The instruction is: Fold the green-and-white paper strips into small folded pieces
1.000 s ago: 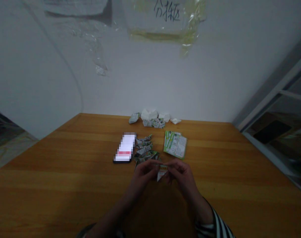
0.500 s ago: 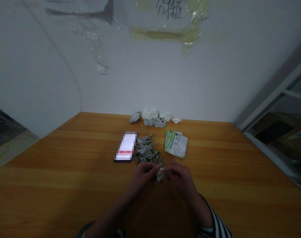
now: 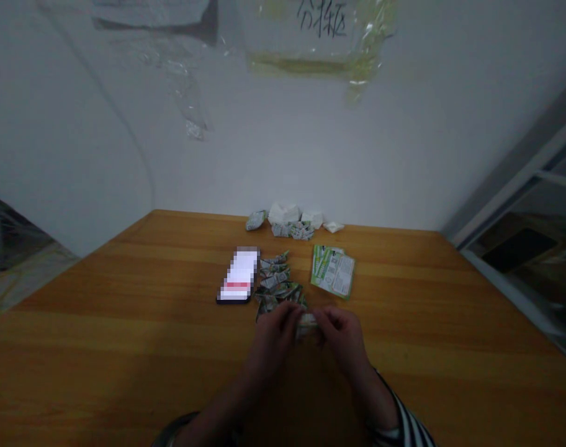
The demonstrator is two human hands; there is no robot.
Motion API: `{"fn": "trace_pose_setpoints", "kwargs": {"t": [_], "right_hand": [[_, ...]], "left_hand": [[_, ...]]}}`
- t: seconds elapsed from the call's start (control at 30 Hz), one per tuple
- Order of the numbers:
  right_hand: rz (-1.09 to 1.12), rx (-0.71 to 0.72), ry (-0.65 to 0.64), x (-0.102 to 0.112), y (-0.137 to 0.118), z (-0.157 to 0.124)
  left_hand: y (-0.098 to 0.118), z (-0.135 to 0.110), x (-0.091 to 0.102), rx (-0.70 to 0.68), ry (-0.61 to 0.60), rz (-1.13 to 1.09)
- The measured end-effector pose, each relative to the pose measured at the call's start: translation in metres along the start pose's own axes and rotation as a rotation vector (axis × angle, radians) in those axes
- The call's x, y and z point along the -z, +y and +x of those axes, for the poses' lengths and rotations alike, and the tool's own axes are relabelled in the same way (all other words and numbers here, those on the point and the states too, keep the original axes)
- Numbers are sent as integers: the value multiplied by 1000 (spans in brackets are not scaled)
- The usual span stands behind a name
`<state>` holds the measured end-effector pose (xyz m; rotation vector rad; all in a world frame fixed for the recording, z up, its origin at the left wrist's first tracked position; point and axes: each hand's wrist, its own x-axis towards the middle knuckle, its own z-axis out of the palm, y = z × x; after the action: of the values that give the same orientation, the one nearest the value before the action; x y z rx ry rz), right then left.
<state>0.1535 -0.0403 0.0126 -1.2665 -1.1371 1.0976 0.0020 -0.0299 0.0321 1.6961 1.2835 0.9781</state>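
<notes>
A small piece of printed paper (image 3: 306, 325) is pinched between my two hands above the wooden table (image 3: 171, 366). My left hand (image 3: 276, 332) is closed on its left end, and my right hand (image 3: 342, 335) is closed on its right end. The fingers cover much of the paper. Just beyond my left hand lie several folded printed paper pieces (image 3: 278, 279) in a loose column. Past my right hand, flat green-and-white printed sheets (image 3: 335, 273) overlap one another.
A phone (image 3: 240, 273) with a lit, blurred screen lies left of the folded pieces. By the wall (image 3: 283, 136) stand white folded papers (image 3: 284, 214) and printed folded ones (image 3: 301, 231). A taped sign (image 3: 323, 31) hangs above. A metal-framed shelf (image 3: 534, 205) is at the right.
Both hands now hold the paper more level, stretched between the fingertips; before, it hung down in a point. The table items stay in place, with a slight shift of the view.
</notes>
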Motion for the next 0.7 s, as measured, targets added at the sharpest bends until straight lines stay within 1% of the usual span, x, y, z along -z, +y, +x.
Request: {"fn": "trace_pose_setpoints", "kwargs": {"t": [0.07, 0.1, 0.17, 0.23, 0.3, 0.37, 0.43, 0.5, 0.53, 0.6, 0.63, 0.7], "right_hand": [[84, -50, 65, 0, 1, 1], [134, -84, 72, 0, 3, 2], [221, -152, 44, -1, 7, 3], [250, -177, -6, -2, 9, 3], [205, -117, -27, -3, 7, 2], [109, 44, -56, -2, 2, 1], [-22, 240, -107, 1, -4, 1], [-153, 369, -165, 4, -5, 1], [-200, 394, -179, 5, -5, 1], [-230, 386, -151, 4, 0, 1], [-212, 356, -125, 3, 2, 0], [-127, 253, -66, -2, 7, -3]], "left_hand": [[-1, 1, -1, 11, -31, -144], [-3, 1, -2, 7, -50, -192], [-7, 2, -2, -29, -82, -203], [-11, 2, -2, -89, -82, -138], [-15, 3, -2, -133, -58, -84], [-16, 4, -1, -116, -23, -84], [-15, 6, 0, -42, -26, -129], [-11, 8, 2, 58, -67, -186], [-9, 8, 2, 100, -88, -211], [-6, 8, 3, 144, -98, -253], [-5, 7, 3, 139, -91, -269], [-5, 6, 2, 84, -78, -291]]}}
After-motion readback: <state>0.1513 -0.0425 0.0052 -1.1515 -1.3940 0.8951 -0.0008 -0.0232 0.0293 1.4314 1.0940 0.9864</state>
